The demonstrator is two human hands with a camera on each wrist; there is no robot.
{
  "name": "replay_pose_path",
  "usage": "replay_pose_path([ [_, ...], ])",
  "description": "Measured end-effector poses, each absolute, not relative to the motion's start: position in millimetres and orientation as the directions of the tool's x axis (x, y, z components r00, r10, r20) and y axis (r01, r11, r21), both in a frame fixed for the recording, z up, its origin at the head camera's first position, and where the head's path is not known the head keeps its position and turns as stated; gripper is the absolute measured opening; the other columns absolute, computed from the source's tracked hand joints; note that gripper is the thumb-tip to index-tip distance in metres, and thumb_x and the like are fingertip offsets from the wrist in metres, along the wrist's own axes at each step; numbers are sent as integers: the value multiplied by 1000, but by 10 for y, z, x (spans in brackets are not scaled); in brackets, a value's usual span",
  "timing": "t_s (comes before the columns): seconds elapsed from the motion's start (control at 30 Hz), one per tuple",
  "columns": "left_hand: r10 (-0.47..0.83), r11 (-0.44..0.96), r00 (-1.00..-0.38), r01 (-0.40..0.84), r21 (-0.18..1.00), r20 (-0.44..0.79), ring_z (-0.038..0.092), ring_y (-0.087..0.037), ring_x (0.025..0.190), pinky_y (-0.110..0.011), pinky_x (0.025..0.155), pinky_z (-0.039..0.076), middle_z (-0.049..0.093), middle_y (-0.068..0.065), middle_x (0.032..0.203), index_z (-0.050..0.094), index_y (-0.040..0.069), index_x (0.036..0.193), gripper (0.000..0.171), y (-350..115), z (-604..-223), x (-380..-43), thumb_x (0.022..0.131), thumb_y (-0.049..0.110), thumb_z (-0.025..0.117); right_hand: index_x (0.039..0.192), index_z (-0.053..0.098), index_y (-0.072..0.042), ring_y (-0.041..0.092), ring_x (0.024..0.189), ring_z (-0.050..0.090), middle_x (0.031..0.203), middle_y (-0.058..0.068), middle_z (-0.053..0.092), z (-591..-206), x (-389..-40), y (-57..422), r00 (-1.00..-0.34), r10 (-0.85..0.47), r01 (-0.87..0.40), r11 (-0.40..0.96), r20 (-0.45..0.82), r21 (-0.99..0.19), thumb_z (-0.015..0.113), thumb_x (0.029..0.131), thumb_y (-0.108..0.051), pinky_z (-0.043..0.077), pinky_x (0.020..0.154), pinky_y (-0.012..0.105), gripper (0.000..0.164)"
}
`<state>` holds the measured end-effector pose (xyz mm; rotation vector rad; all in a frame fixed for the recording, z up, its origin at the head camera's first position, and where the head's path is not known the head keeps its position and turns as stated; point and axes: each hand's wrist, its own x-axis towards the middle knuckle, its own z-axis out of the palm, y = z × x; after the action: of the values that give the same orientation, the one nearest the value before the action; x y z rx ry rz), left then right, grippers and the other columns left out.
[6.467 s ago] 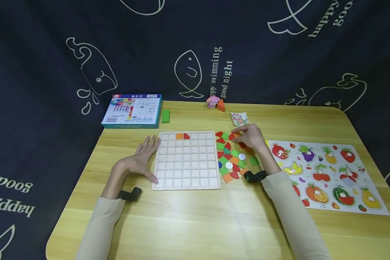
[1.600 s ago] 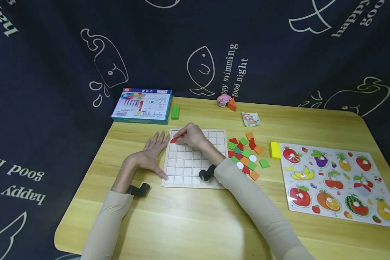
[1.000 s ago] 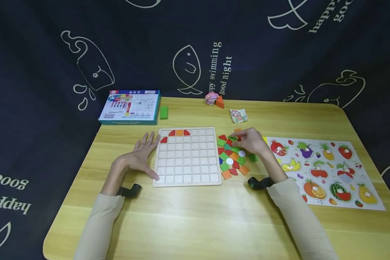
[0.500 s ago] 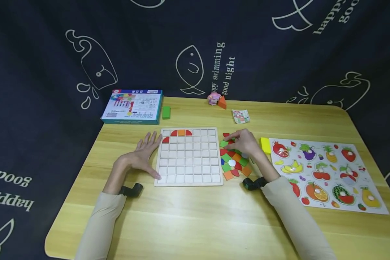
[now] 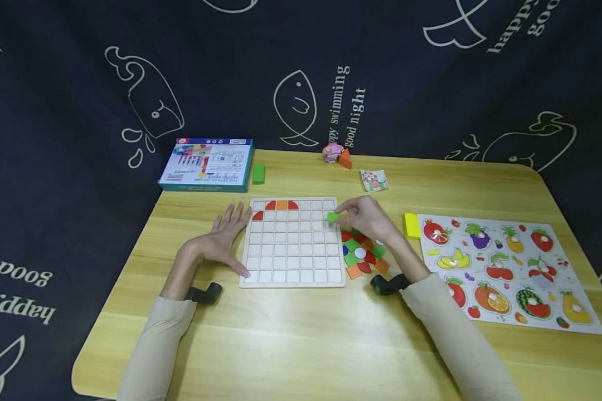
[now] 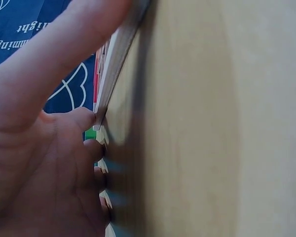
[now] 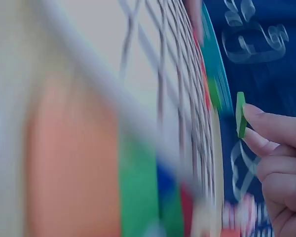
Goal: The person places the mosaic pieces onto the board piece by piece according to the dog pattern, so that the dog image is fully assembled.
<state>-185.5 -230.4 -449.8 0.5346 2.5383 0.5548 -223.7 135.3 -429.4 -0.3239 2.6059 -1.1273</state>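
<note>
A green square tile (image 5: 333,216) is pinched by the right hand (image 5: 372,218) over the grid board (image 5: 292,245), near its right edge — likely light, rigid, best held edgewise; the left hand (image 5: 219,243) is spread at the board's left.

The light wood-grain counter (image 5: 291,345) carries a pale gridded square board (image 5: 293,249), flat multicoloured tiles (image 5: 360,253), a blue-edged printed box (image 5: 205,166), a green oblong block (image 5: 258,174), a yellow block (image 5: 412,225) and a white fruit-picture board (image 5: 513,273).
</note>
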Motion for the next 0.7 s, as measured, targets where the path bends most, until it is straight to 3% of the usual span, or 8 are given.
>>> replay_pose_path([
  [0.13, 460, 844, -807, 267, 465, -371, -25, -37, 147, -60, 120, -10, -25, -14, 159, -13, 18, 155, 153, -2301, -4502, -1855, 48, 64, 87, 99, 75, -11, 13, 49, 31, 55, -3, 39, -4280, -2208, 700, -899, -413, -141, 593, -149, -793, 79, 81, -21, 27, 47, 22, 21],
  [0.27, 463, 846, -806, 277, 455, -369, -24, -37, 147, -60, 120, -10, -24, -14, 160, -12, 17, 155, 152, -2280, -4497, -1862, 49, 64, 86, 98, 75, -8, 11, 58, 40, 80, 1, 62, -4341, -2198, 152, -885, -437, -141, 581, -162, -802, 80, 79, -18, 34, 52, 20, 22],
  [0.37, 464, 846, -804, 280, 453, -371, -24, -37, 147, -60, 120, -10, -24, -14, 160, -12, 17, 155, 152, -2267, -4491, -1859, 49, 64, 86, 99, 75, -5, 10, 63, 46, 102, 5, 69, -4395, -2199, -75, -890, -434, -163, 589, -139, -791, 80, 79, -17, 38, 54, 19, 24],
  [0.7, 463, 846, -805, 277, 456, -371, -24, -37, 147, -60, 119, -10, -24, -15, 160, -12, 15, 155, 152, -2289, -4479, -1848, 50, 63, 86, 91, 79, -11, 8, 52, 44, 89, 5, 75, -4449, -2230, -206, -921, -386, -193, 582, -59, -790, 84, 74, -15, 34, 49, 21, 18],
])
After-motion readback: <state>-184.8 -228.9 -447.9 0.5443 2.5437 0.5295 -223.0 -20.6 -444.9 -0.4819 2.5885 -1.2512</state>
